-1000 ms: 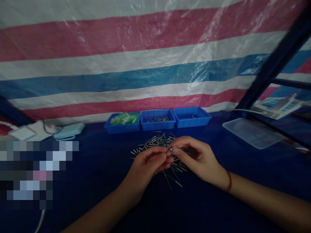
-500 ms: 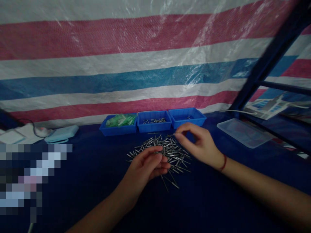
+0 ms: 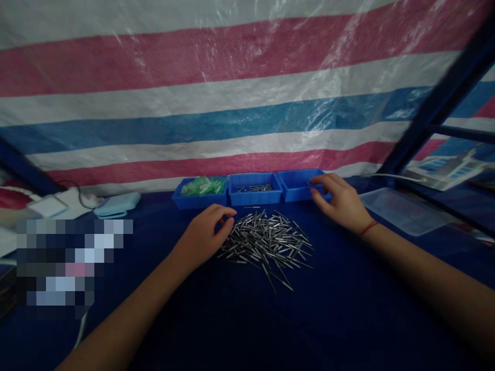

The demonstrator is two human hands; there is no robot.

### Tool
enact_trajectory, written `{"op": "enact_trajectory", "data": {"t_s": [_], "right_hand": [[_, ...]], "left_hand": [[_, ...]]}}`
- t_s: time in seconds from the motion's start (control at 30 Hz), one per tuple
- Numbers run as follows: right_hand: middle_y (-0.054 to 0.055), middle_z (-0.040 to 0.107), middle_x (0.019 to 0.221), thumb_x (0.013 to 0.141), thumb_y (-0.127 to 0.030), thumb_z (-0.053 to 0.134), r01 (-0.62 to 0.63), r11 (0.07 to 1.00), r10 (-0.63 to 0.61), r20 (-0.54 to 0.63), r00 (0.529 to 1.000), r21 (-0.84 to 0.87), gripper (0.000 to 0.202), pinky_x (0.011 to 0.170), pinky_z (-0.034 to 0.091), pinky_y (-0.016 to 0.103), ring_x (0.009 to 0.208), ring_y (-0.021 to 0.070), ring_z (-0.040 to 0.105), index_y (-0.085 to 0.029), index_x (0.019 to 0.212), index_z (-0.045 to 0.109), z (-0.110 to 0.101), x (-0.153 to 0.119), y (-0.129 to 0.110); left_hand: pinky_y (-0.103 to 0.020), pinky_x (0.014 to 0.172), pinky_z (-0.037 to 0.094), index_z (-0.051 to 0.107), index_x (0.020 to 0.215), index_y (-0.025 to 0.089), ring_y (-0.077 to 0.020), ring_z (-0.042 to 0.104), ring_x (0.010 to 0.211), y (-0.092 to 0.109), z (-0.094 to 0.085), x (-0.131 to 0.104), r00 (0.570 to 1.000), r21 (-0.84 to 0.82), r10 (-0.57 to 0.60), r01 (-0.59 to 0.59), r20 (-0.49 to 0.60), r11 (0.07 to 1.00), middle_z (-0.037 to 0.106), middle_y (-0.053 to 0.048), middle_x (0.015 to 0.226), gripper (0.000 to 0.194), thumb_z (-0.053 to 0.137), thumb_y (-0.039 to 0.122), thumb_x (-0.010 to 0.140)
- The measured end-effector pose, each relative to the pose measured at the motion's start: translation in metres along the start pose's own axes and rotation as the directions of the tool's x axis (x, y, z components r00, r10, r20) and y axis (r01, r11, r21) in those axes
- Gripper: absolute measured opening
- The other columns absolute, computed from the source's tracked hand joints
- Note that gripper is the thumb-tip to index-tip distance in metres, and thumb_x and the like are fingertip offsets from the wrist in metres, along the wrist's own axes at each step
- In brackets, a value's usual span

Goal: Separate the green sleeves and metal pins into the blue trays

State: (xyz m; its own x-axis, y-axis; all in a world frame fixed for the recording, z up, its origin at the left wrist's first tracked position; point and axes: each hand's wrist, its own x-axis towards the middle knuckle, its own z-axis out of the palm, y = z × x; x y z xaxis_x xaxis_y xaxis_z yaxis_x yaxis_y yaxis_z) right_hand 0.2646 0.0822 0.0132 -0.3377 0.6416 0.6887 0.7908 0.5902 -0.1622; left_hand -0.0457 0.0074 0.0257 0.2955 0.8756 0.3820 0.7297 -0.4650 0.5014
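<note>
A heap of thin metal rivets lies on the dark blue table. At the heap's left edge is my left hand, thumb and fingers curved with a gap between the tips and nothing visible in them. My right hand is over the front right corner of the right blue bin, its thumb and fingers apart. A few small pieces in that bin are partly hidden by the fingers. The middle blue bin holds some metal pieces, and the left blue bin holds green and clear plastic packets.
A clear plastic lid lies to the right, near a dark blue metal frame. At the left are a light blue case, a white device and cables. A striped tarp hangs behind the bins.
My left hand has moved left from over the heap to its edge. My right hand has moved right and away to the right bin, and its pinched fingers have opened. The view has shifted slightly.
</note>
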Motion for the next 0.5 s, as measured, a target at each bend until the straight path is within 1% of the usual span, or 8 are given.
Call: {"op": "enact_trajectory", "data": {"t_s": [0.07,0.13,0.2,0.3,0.4,0.5], "right_hand": [[0.011,0.059,0.101,0.085,-0.023,0.047,0.096,0.995,-0.097,0.086,0.992,0.016,0.024,0.076,0.051,0.037,0.083,0.0210,0.060,-0.016,0.106,0.057,0.000,-0.002,-0.009],[0.011,0.059,0.105,0.086,-0.022,0.045,0.182,0.983,-0.184,0.174,0.967,0.031,0.026,0.080,0.051,0.038,0.091,0.0221,0.060,-0.017,0.108,0.057,0.000,-0.003,-0.016],[0.011,0.060,0.105,0.086,-0.023,0.044,0.236,0.971,-0.239,0.239,0.941,0.041,0.027,0.080,0.052,0.040,0.094,0.0228,0.060,-0.016,0.109,0.057,0.001,-0.005,-0.021],[0.011,0.061,0.104,0.087,-0.023,0.043,0.270,0.961,-0.277,0.279,0.919,0.063,0.027,0.079,0.053,0.040,0.092,0.0223,0.061,-0.015,0.109,0.058,0.002,-0.006,-0.028],[0.011,0.062,0.102,0.088,-0.022,0.042,0.292,0.953,-0.304,0.292,0.907,0.084,0.027,0.079,0.053,0.040,0.091,0.0218,0.061,-0.014,0.108,0.059,0.000,-0.007,-0.035],[0.010,0.063,0.099,0.088,-0.022,0.042,0.308,0.945,-0.327,0.295,0.898,0.110,0.026,0.078,0.053,0.039,0.089,0.0212,0.061,-0.015,0.106,0.060,-0.003,-0.006,-0.044]], "left_hand": [[-0.033,0.078,0.044,0.061,0.098,0.017,-0.0180,0.058,0.083,-0.008,-0.003,0.001,0.997,0.093,0.017,-0.024,0.071,0.995,0.061,-0.007,0.096,0.022,0.045,0.025,0.087],[-0.033,0.078,0.044,0.062,0.098,0.016,-0.0194,0.058,0.085,-0.012,-0.004,0.001,0.989,0.148,-0.005,-0.017,0.149,0.989,0.061,-0.008,0.097,0.023,0.045,0.027,0.088],[-0.034,0.076,0.044,0.063,0.099,0.015,-0.0200,0.058,0.083,-0.011,-0.003,0.000,0.979,0.188,-0.040,0.002,0.198,0.982,0.061,-0.008,0.097,0.026,0.045,0.030,0.088],[-0.033,0.076,0.044,0.063,0.098,0.016,-0.0203,0.058,0.083,-0.011,-0.002,-0.001,0.975,0.235,-0.062,0.010,0.213,0.972,0.061,-0.008,0.097,0.026,0.044,0.030,0.088],[-0.032,0.075,0.044,0.063,0.086,0.016,-0.0197,0.058,0.081,-0.013,-0.002,-0.001,0.976,0.265,-0.062,0.004,0.211,0.964,0.061,-0.007,0.090,0.023,0.043,0.026,0.088],[-0.032,0.073,0.043,0.061,0.082,0.016,-0.0195,0.056,0.077,-0.017,-0.004,-0.001,0.982,0.295,-0.064,0.009,0.180,0.955,0.059,-0.006,0.084,0.022,0.041,0.023,0.088]]}}
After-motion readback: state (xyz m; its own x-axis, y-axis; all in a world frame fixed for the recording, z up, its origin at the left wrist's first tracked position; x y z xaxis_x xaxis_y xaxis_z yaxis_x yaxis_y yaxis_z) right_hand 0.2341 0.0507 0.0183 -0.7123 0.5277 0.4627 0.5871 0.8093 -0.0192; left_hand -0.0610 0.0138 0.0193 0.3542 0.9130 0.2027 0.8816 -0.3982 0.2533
